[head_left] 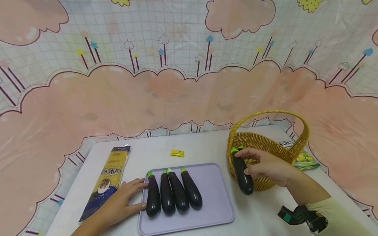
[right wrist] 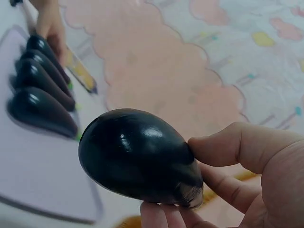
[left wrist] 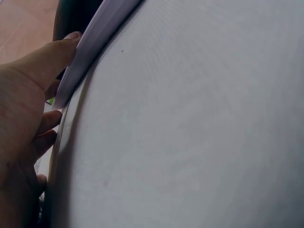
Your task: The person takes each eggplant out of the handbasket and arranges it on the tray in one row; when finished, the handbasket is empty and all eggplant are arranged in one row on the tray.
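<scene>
My right hand [head_left: 267, 165] holds a dark purple eggplant [head_left: 242, 173] between thumb and fingers, in front of the wicker basket's [head_left: 265, 139] left side. Its green stem end points up and away; in the right wrist view, the glossy rounded end of this eggplant [right wrist: 137, 154] faces the camera. A second green tip shows behind it at the basket, mostly hidden. Several more eggplants [head_left: 192, 190] lie side by side on the left part of a lilac tray [head_left: 214, 203]. My left hand [head_left: 122, 203] touches the tray's left edge, fingers fairly straight, thumb [left wrist: 59, 52] against the rim.
A yellow and blue pasta packet [head_left: 106, 180] lies left of the tray. Behind the tray is a small yellow wrapped packet [head_left: 177, 153]. A green and yellow bag [head_left: 305, 160] lies right of the basket, partly covered by it. A patterned cloth [head_left: 177, 98] hangs behind the white table [head_left: 153, 150].
</scene>
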Motion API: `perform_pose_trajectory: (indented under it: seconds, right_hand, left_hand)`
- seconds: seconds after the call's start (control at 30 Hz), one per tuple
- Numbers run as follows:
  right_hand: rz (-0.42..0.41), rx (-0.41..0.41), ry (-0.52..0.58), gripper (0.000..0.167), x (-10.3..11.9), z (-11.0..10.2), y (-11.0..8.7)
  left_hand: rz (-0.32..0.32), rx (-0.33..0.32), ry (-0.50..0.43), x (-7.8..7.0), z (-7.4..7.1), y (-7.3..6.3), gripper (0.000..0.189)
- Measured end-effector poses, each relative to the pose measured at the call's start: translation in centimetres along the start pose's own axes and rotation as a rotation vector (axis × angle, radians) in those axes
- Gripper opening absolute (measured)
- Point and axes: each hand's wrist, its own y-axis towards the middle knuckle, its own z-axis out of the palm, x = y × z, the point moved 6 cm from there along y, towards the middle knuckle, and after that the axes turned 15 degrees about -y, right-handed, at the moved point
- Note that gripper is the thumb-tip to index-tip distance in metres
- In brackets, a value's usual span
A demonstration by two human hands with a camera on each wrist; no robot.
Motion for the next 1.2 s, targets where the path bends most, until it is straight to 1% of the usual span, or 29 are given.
perform_pose_trajectory:
  seconds: [0.07,0.17,0.27,0.47,0.57,0.67,0.8,0.9,1.0,1.07,1.2]
  right_hand:
    - [0.012,0.018,0.001,0.058,-0.2,1.2,0.4]
    - [0.033,0.055,0.033,0.059,-0.6,3.2,1.1]
    - [0.037,0.079,0.035,0.058,-1.0,5.0,2.1]
    - [0.030,0.095,0.030,0.058,-1.3,8.5,4.4]
    - [0.030,0.100,0.024,0.058,-1.5,9.8,5.4]
    - [0.038,0.080,-0.017,0.057,-1.8,10.5,6.4]
    - [0.059,0.049,-0.043,0.055,-2.8,10.9,7.5]
    - [0.061,0.042,-0.032,0.055,-3.4,11.3,8.1]
    - [0.045,0.029,-0.046,0.056,-3.5,11.6,8.7]
    - [0.040,0.018,-0.058,0.057,-3.4,11.8,9.0]
    - [0.059,0.008,-0.048,0.061,-3.2,12.1,9.2]
  left_hand:
    - [-0.007,0.004,-0.002,0.0,0.0,0.0,0.068]
    - [-0.025,0.007,-0.007,0.1,0.0,0.1,0.069]
    - [-0.018,0.006,-0.003,0.1,0.0,0.1,0.070]
    - [-0.015,0.008,-0.002,0.1,0.1,0.0,0.069]
    - [-0.017,0.006,-0.001,0.1,0.2,-0.1,0.068]
    - [-0.001,0.005,0.012,-0.1,0.2,-0.1,0.068]
    - [-0.012,0.011,0.008,-0.1,0.2,-0.1,0.069]
    - [-0.032,0.011,0.000,0.0,0.2,0.0,0.070]
    - [-0.019,0.008,0.008,-0.1,0.1,-0.1,0.069]
    - [-0.020,0.006,0.005,-0.1,0.1,-0.1,0.069]
    - [-0.018,0.005,0.006,0.0,0.1,-0.1,0.069]
